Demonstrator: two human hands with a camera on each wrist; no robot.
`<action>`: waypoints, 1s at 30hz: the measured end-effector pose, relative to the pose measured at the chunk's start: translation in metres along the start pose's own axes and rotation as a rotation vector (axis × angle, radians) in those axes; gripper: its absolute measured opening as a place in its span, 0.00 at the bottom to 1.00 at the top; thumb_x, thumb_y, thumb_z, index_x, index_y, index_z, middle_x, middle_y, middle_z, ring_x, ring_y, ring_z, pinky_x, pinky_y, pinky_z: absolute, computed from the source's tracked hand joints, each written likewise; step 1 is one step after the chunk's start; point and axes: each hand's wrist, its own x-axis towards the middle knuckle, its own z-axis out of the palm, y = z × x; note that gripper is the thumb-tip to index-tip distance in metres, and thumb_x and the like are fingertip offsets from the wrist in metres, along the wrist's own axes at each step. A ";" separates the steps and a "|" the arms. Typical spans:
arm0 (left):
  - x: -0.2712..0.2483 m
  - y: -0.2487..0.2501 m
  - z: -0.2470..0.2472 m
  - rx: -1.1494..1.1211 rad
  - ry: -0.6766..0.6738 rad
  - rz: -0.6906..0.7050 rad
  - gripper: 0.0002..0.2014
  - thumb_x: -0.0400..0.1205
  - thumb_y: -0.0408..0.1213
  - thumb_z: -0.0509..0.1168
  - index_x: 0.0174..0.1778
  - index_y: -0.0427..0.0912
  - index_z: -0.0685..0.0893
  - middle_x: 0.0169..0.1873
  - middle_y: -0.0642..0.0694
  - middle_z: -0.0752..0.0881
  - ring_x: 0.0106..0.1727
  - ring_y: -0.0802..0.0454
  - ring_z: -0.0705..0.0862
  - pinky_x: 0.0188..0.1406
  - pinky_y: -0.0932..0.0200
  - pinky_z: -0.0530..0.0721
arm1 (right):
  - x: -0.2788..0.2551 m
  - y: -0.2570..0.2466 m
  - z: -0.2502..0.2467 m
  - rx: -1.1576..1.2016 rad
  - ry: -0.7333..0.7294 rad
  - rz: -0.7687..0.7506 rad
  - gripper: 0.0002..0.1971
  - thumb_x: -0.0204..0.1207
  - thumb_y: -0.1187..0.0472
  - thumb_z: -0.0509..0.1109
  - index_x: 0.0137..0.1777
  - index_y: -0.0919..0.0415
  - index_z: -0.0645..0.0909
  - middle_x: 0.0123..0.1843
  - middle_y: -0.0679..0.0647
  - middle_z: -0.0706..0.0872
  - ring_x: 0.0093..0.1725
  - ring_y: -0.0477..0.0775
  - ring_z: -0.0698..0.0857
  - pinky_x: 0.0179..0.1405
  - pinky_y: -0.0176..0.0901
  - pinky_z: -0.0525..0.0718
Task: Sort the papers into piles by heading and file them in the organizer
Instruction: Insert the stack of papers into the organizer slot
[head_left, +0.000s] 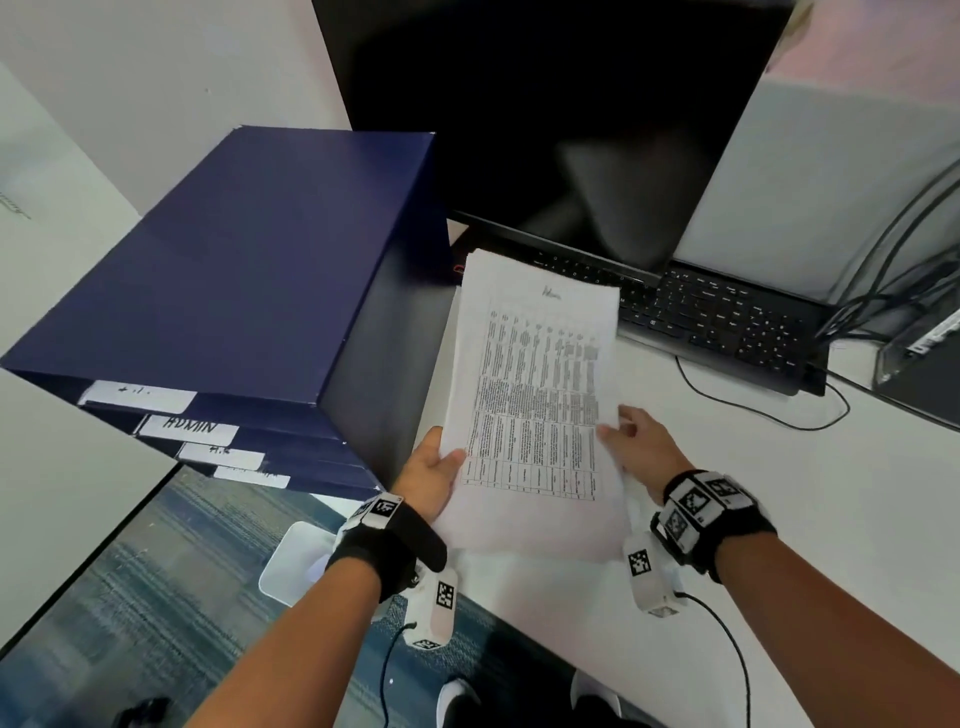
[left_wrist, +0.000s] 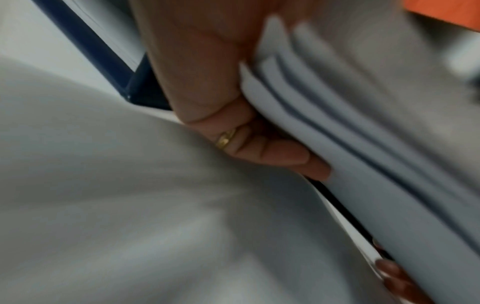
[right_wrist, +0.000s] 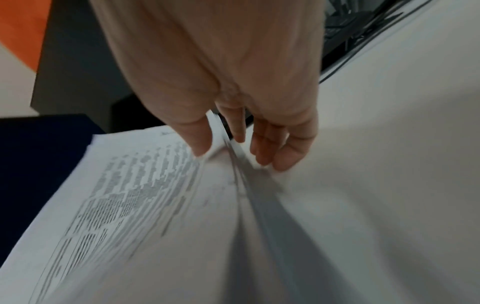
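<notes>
I hold a stack of white printed sheets with a dense table and a handwritten heading above the white desk, its far end reaching over the black keyboard. My left hand grips the stack's left edge, thumb on the top page and fingers curled beneath; the left wrist view shows the sheets fanned into several layers against my palm. My right hand pinches the right edge, thumb on the printed face and fingers behind the sheets. Just to the left stands the dark blue box-shaped organizer with stacked drawers, each front bearing a white label; one reads ADMIN, the others are too blurred to read. Behind the keyboard rises a black monitor, and dark cables trail at the right.
</notes>
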 end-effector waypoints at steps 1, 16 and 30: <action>-0.006 0.005 0.001 -0.022 -0.006 0.022 0.11 0.85 0.30 0.58 0.52 0.51 0.80 0.52 0.45 0.90 0.57 0.43 0.88 0.64 0.42 0.81 | 0.002 -0.002 0.000 0.141 -0.004 0.021 0.26 0.78 0.52 0.70 0.74 0.58 0.71 0.69 0.56 0.80 0.62 0.54 0.82 0.61 0.53 0.83; -0.041 0.116 0.011 -0.019 0.407 0.474 0.15 0.80 0.28 0.64 0.55 0.49 0.71 0.43 0.60 0.82 0.43 0.67 0.83 0.44 0.66 0.81 | -0.063 -0.110 -0.004 0.461 0.204 -0.541 0.19 0.79 0.68 0.67 0.67 0.52 0.72 0.55 0.39 0.84 0.51 0.29 0.84 0.51 0.23 0.82; -0.040 0.136 0.012 -0.350 0.264 0.491 0.13 0.76 0.28 0.72 0.48 0.51 0.85 0.41 0.59 0.91 0.46 0.64 0.88 0.46 0.67 0.84 | -0.070 -0.102 -0.006 0.482 0.165 -0.539 0.21 0.82 0.73 0.58 0.62 0.44 0.69 0.60 0.40 0.83 0.55 0.29 0.83 0.58 0.31 0.79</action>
